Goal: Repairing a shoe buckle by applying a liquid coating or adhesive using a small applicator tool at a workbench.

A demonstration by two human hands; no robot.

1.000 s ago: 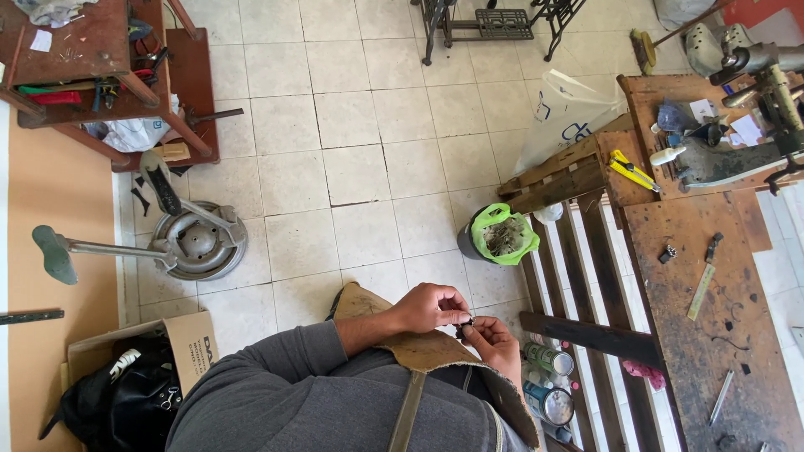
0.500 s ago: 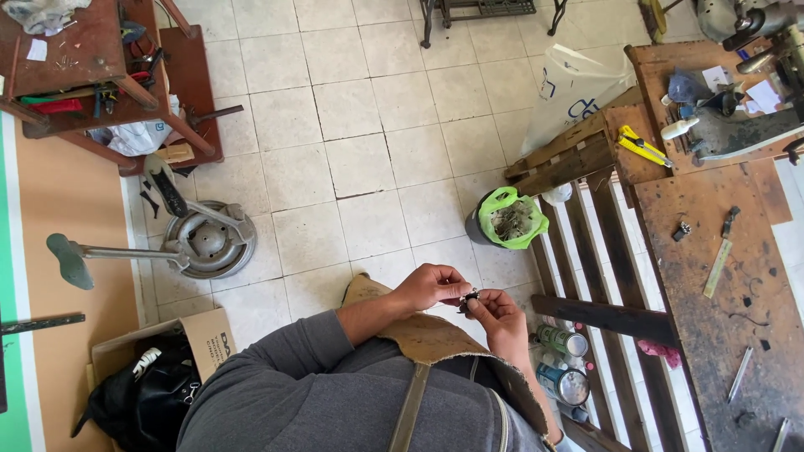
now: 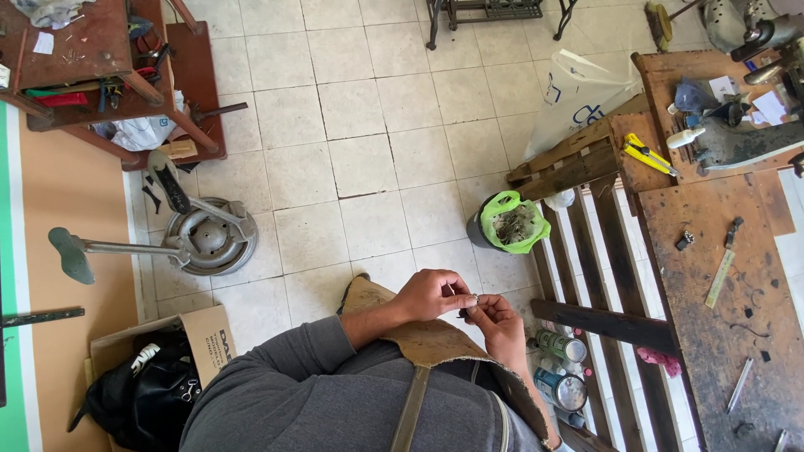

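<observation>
Both hands meet in front of the chest, above the tan leather apron (image 3: 435,339), probably so that the work stays close to the eyes. The left hand (image 3: 429,295) is closed narrow, its fingertips pinching a small metal piece (image 3: 474,298); the right hand (image 3: 496,322) touches the same piece from below with its fingertips pinched together. The piece is too small to say what it is. It is held over the tiled floor (image 3: 360,125), between the knees and the slatted wooden frame (image 3: 586,276). Just beside the frame stands one bucket lined with a green bag (image 3: 511,222), near enough to drop scraps in, I think. Two round tins (image 3: 559,368) lie at the right knee, within easy reach. On the worktop (image 3: 720,276) at the right I count one yellow knife (image 3: 646,154), one white bottle (image 3: 692,136) and one flat ruler (image 3: 718,279). At the left there is one cardboard box (image 3: 209,335) with one black bag (image 3: 146,389), and one metal stand (image 3: 205,243) on the floor.
</observation>
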